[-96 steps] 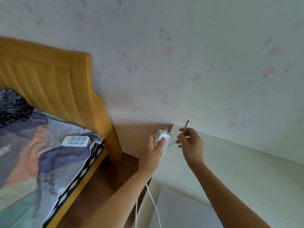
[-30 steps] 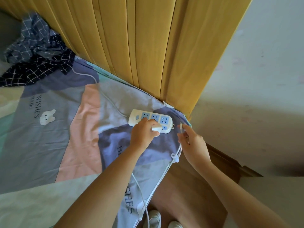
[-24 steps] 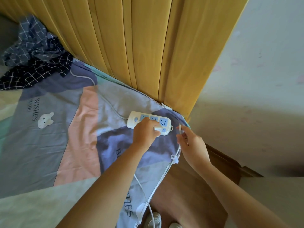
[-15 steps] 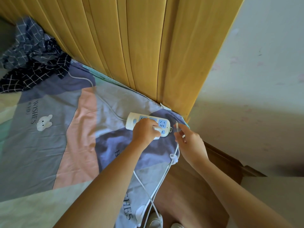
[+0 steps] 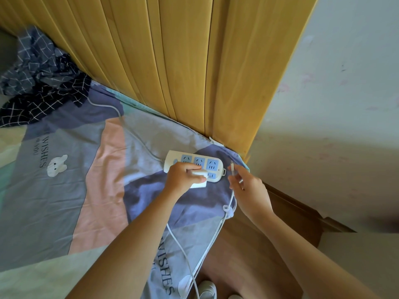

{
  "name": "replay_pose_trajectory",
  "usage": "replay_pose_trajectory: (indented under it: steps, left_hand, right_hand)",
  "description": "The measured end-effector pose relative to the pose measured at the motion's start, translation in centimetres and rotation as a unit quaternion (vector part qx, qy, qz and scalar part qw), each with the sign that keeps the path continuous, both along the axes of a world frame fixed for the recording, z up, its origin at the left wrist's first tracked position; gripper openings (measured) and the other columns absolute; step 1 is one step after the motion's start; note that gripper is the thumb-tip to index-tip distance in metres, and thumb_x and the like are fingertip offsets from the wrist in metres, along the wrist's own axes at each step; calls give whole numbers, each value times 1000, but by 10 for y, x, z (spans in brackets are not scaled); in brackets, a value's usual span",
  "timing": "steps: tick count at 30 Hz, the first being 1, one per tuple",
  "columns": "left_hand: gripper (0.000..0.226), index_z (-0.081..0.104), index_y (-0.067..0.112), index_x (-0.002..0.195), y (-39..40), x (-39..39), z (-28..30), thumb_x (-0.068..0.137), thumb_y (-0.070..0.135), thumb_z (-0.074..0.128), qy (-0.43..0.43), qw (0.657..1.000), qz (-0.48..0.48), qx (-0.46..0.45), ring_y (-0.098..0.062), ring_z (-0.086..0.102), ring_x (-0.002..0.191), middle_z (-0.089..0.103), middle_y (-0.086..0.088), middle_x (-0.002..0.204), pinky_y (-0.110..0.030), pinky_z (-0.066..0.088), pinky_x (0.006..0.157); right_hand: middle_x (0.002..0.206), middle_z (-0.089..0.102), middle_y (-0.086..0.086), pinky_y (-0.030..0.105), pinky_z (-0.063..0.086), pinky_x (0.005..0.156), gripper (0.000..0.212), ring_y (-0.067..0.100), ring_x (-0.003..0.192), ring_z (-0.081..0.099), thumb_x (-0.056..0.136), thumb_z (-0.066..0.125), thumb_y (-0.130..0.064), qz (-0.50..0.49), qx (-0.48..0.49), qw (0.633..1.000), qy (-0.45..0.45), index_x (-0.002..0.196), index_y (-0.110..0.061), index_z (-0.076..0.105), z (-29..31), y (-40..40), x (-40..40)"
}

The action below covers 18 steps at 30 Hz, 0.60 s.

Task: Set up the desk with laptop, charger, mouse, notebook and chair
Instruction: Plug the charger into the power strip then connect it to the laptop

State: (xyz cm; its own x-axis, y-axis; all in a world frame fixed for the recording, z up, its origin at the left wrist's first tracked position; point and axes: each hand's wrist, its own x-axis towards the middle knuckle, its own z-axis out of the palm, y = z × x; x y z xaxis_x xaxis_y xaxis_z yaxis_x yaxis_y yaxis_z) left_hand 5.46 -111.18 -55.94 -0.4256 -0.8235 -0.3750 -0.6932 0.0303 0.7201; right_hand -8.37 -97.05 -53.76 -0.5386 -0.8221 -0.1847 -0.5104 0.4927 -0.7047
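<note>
A white power strip [image 5: 212, 164] with blue sockets lies on the bedsheet near the bed's corner. My left hand [image 5: 182, 176] grips the white charger brick [image 5: 199, 180] and holds it against the strip's near edge by a socket; whether its prongs are in I cannot tell. My right hand [image 5: 248, 187] hovers just right of the strip and pinches the charger cable's plug end [image 5: 232, 167], tip pointing up. The white cable [image 5: 224, 219] hangs down from both hands past the bed's edge.
A yellow wooden headboard [image 5: 172, 61] rises behind the strip, with a pale wall [image 5: 345, 93] to its right. A dark checked cloth [image 5: 38, 83] lies bunched at the upper left of the bed. Wooden floor [image 5: 259, 244] and white shoes [image 5: 207, 290] show below.
I turned from the desk to the bed and brought the charger brick down onto the power strip. Over the last second my left hand has shifted the brick slightly along the strip's edge.
</note>
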Motion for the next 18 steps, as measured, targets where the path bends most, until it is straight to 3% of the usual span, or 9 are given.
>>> replay_pose_trajectory:
  steps: [13,18]
  left_hand:
    - [43,72,17,108,15,-17,9,67,22,82,-57,994,3,-91,-20,63,104,72,-3,111,-25,45,84]
    - [30,75,12,96,19,-34,17,67,17,76,-106,986,-35,-120,-26,65,91,74,-7,96,-32,49,73]
  right_hand:
    - [91,68,0,29,47,56,22,18,76,63,97,43,-32,-3,13,1000,7,113,-23,56,-2,1,-4]
    - [86,67,-1,29,44,54,22,18,73,63,98,43,-34,-11,2,1000,9,107,-22,59,-8,-1,-4]
